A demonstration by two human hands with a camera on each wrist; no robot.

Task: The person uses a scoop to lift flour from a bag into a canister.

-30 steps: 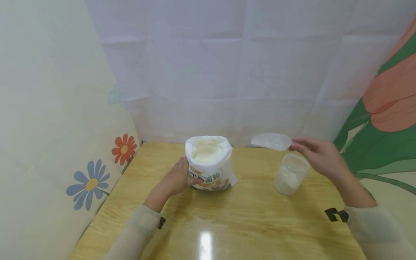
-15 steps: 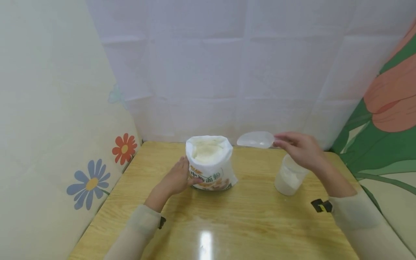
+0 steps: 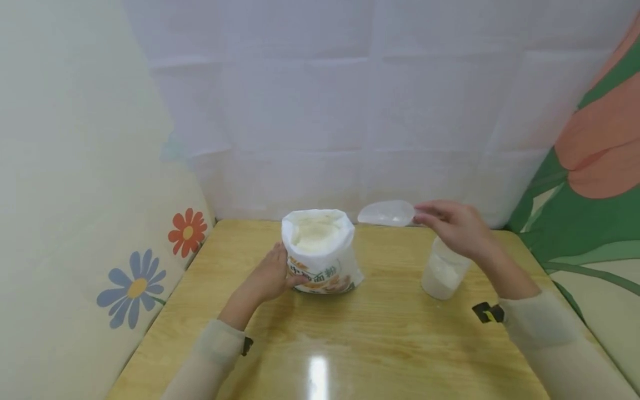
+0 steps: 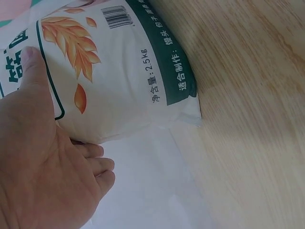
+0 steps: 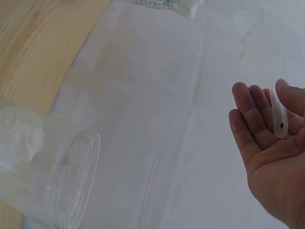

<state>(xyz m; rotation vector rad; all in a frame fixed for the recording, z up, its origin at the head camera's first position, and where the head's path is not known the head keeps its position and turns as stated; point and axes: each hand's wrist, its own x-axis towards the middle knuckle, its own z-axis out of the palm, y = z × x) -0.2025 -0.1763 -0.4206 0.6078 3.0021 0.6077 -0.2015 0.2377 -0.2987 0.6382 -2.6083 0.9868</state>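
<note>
A white bag of flour stands upright with its top open, pale flour showing inside. My left hand holds its left side, the thumb lying across the printed front; in the left wrist view the thumb lies flat on the print. My right hand pinches a translucent scoop by its handle, the bowl pointing left toward the bag's top. In the right wrist view the handle lies between thumb and fingers. Below that hand is a clear jar partly filled with white powder, its rim partly hidden by the hand.
The wooden table ends at a pale hanging cloth behind the bag. Painted flowers decorate the left wall, and a large tulip is on the right.
My right hand has carried the scoop left, from above the jar to just right of the bag's opening, slowing in the last half second. The left hand stays on the bag.
</note>
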